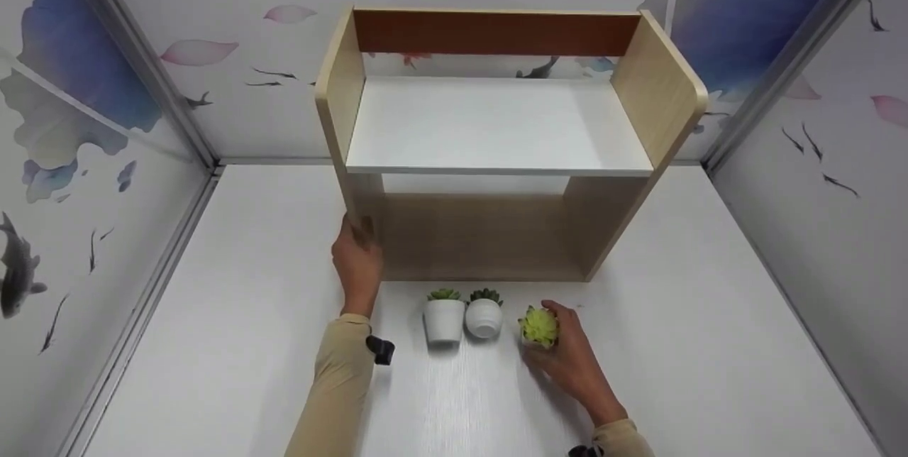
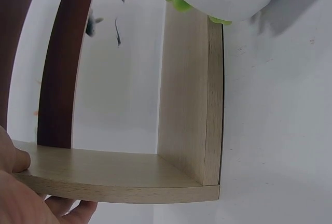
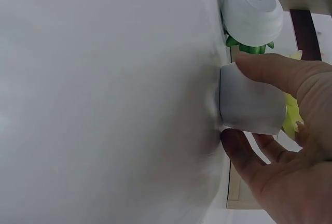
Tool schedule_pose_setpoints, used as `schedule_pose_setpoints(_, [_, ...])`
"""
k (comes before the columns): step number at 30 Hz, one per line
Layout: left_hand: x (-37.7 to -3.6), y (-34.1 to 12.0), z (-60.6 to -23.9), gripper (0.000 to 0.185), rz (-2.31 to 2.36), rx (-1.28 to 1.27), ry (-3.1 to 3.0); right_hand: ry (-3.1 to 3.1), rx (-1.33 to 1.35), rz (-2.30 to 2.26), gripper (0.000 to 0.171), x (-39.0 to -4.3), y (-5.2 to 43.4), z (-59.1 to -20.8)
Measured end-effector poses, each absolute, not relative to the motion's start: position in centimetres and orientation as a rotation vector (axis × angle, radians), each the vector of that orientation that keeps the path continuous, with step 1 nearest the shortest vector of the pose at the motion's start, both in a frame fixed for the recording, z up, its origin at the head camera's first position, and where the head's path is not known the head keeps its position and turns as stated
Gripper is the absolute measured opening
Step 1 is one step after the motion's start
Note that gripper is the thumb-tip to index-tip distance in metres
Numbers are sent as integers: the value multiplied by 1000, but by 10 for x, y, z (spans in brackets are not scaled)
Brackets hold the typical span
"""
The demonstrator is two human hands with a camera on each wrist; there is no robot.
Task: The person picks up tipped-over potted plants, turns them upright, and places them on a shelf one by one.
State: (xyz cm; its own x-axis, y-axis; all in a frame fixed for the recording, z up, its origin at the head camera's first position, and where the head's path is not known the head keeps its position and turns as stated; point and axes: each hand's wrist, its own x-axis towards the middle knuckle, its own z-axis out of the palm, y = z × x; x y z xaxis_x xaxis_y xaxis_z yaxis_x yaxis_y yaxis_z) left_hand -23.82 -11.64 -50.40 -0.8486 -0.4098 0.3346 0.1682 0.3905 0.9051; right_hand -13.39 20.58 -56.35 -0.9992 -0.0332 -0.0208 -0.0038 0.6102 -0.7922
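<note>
The right hand (image 1: 571, 361) curls its grip round the yellow-green plant's (image 1: 539, 327) small white pot (image 3: 252, 105) on the worktop (image 1: 709, 343). Likely light, smooth, tippy; hold the pot, not the leaves. Left hand (image 1: 358, 262) grips the shelf (image 1: 496, 123).

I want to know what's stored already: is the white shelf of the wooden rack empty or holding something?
Empty. The head view shows the white shelf of the wooden rack bare; all three potted plants stand on the table in front.

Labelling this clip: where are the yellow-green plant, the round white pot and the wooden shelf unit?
yellow-green plant (image 1: 539, 327), head view, leaf rosette.
round white pot (image 1: 484, 319), head view, pot body.
wooden shelf unit (image 1: 496, 123), head view, white shelf board.
</note>
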Motion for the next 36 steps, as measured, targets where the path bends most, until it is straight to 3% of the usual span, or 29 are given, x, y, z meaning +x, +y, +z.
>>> schedule_pose_setpoints(6, [-239, -117, -505, 38, -1457, 195, -2122, 2770, -19, -1407, 88, -134, 210, -568])
schedule_pose_setpoints(18, [-238, -117, -504, 36, -1444, 201, -2122, 2790, 7, -1395, 66, -134, 215, -567])
schedule_pose_setpoints(23, [-238, -116, -506, 37, -1454, 189, -2126, 2764, 20, -1422, 66, -132, 215, -562])
schedule_pose_setpoints(36, [-239, -117, -506, 39, -1473, 206, -2130, 2808, -33, -1475, 70, -130, 217, -507])
